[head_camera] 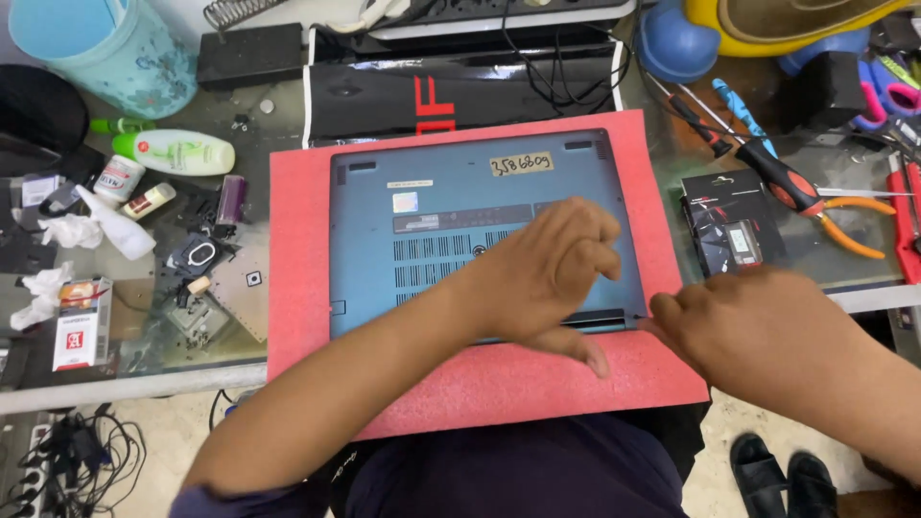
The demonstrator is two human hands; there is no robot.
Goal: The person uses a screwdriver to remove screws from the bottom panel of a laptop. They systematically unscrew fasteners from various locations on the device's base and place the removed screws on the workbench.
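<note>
Left hand point(547, 273) flat on laptop point(432, 221) — pressing

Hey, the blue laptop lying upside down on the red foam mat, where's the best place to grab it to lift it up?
Probably by the two short side edges of the blue upside-down laptop, one hand from each side. It lies flat on the red foam mat, so fingers can press into the soft foam to slip under. The near edge is taken: the left hand rests on it and the right hand is at its near right corner.

Both hands on blue laptop point(451, 230)
</note>
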